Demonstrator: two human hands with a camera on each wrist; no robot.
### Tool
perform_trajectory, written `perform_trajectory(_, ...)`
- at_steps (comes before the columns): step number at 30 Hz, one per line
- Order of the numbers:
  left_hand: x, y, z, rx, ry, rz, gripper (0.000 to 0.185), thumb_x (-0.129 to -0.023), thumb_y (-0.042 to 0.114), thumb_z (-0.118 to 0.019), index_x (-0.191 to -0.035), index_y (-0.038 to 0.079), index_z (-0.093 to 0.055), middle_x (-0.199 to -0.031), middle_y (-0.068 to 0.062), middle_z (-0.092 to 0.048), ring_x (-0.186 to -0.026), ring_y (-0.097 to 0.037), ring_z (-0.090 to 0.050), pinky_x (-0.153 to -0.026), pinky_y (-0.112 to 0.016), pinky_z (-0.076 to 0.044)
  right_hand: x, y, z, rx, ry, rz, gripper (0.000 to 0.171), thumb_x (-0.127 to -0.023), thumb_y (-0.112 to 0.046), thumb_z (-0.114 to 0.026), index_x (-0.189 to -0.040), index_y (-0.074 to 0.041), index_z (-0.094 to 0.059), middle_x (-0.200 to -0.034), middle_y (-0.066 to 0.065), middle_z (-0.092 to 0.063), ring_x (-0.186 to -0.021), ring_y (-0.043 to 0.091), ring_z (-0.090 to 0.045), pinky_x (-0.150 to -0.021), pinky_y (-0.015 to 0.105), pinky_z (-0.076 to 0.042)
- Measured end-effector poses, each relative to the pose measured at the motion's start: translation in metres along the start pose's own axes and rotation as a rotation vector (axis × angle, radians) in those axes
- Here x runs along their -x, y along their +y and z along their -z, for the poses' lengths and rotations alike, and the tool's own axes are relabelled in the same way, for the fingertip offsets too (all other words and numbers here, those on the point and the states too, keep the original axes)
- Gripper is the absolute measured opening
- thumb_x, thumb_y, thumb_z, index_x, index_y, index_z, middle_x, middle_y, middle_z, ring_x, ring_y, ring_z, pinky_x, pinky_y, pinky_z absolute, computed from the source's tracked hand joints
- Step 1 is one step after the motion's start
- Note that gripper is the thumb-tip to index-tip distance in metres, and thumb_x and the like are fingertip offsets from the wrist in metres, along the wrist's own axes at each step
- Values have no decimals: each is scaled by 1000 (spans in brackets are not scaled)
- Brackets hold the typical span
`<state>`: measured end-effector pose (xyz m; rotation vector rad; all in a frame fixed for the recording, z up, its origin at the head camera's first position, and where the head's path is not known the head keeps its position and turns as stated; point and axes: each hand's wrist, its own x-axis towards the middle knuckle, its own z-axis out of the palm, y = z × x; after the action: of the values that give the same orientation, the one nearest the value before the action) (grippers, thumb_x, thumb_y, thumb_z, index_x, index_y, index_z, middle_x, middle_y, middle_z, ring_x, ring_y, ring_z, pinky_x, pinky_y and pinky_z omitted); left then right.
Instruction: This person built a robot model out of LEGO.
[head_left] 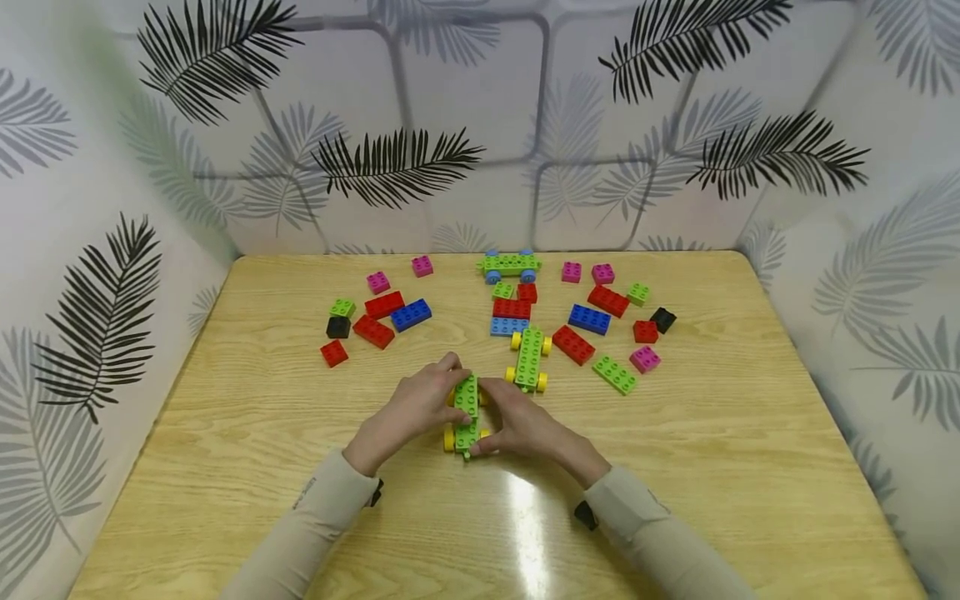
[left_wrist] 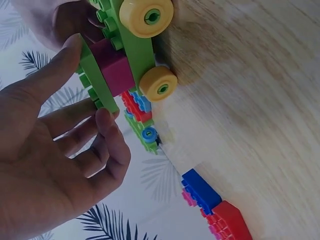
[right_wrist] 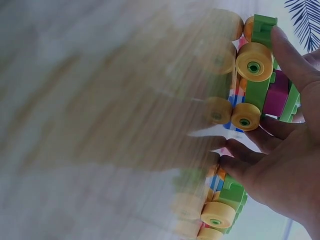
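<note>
My left hand (head_left: 420, 400) pinches a green brick (left_wrist: 99, 75) between thumb and fingers. That brick sits on a magenta brick (left_wrist: 115, 70), which stands on a green wheeled toy base (left_wrist: 137, 52) with yellow wheels (left_wrist: 159, 84). From the other side, my right hand (head_left: 528, 429) holds the base, its thumb on the near end, beside the small coupling knob. In the head view the magenta brick is hidden under the green one. A second green wheeled base (head_left: 529, 357) with yellow wheels stands just beyond my right hand.
At the back stands a green base with blue wheels (head_left: 510, 265). Before it lie red bricks (head_left: 512, 308) and a light blue brick (head_left: 509, 327). Several loose bricks, such as a blue one (head_left: 411, 314) and a black one (head_left: 663, 319), spread left and right on the wooden table (head_left: 262, 517).
</note>
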<state>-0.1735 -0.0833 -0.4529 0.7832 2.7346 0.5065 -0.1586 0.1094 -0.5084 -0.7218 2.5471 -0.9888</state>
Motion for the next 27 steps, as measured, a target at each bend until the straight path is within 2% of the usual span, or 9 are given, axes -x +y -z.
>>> perform_trajectory(7, 1, -2, 4, 30, -8, 4, 62, -78, 28, -82, -129, 3, -59, -112, -3, -51, -86, -15, -53, -65, -29, -49, -2, -2, 0, -15, 11, 12, 100, -71, -39, -85, -149, -9, -31, -147, 11, -40, -136, 27, -36, -110, 43, -30)
perform_trajectory(18, 1, 4, 5, 30, -4, 1, 61, -78, 25, -82, -129, 1, -58, -112, -4, -52, -82, -16, -52, -63, -28, -48, 1, -2, 3, -17, 10, 30, 100, -71, -40, -85, -149, -8, -31, -147, 12, -39, -136, 27, -35, -111, 44, -29)
perform_trajectory(22, 0, 3, 5, 43, -10, 5, 61, -78, 25, -82, -129, 0, -58, -114, -5, -51, -85, -16, -53, -66, -30, -49, 1, -1, 3, -12, 3, 42, 100, -72, -41, -84, -150, -9, -30, -147, 11, -39, -136, 26, -35, -111, 42, -29)
perform_trajectory(27, -1, -1, 2, 114, -13, 27, 61, -77, 23, -83, -129, 2, -58, -116, -3, -49, -89, -16, -54, -75, -32, -51, 1, 1, 3, -11, -3, 31, 99, -73, -42, -83, -150, -10, -30, -147, 9, -40, -135, 24, -36, -111, 41, -29)
